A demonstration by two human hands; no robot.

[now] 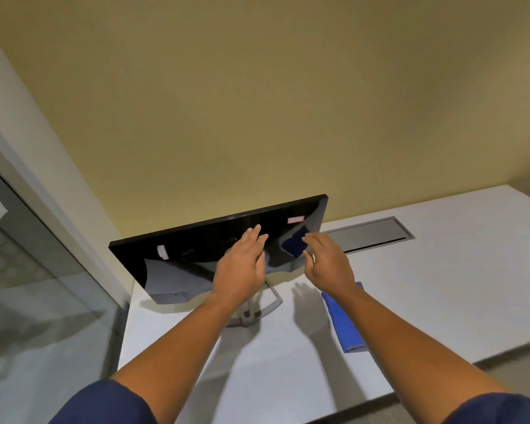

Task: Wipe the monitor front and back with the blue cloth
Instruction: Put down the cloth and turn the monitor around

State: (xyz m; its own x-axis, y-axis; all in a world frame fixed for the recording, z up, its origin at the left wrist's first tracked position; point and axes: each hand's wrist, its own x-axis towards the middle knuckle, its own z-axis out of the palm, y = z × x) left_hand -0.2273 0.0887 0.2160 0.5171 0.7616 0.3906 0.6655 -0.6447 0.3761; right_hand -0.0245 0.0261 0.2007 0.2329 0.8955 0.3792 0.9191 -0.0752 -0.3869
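Observation:
A glossy black monitor (196, 255) stands on its grey stand (257, 313) at the back left of the white desk (441, 286). Its shiny face carries two small stickers and mirrors the room. My left hand (242, 267) reaches toward the middle of the monitor with straight fingers and holds nothing. My right hand (328, 261) hovers by the monitor's right part, fingers relaxed and spread, also holding nothing. The folded blue cloth (346, 325) lies flat on the desk under my right forearm, partly hidden by it. Whether either hand touches the monitor is unclear.
A grey cable hatch (371, 232) is set into the desk right of the monitor. A yellow wall rises behind. A glass partition with a white frame (43, 270) runs along the left. The desk's front edge is near my elbows.

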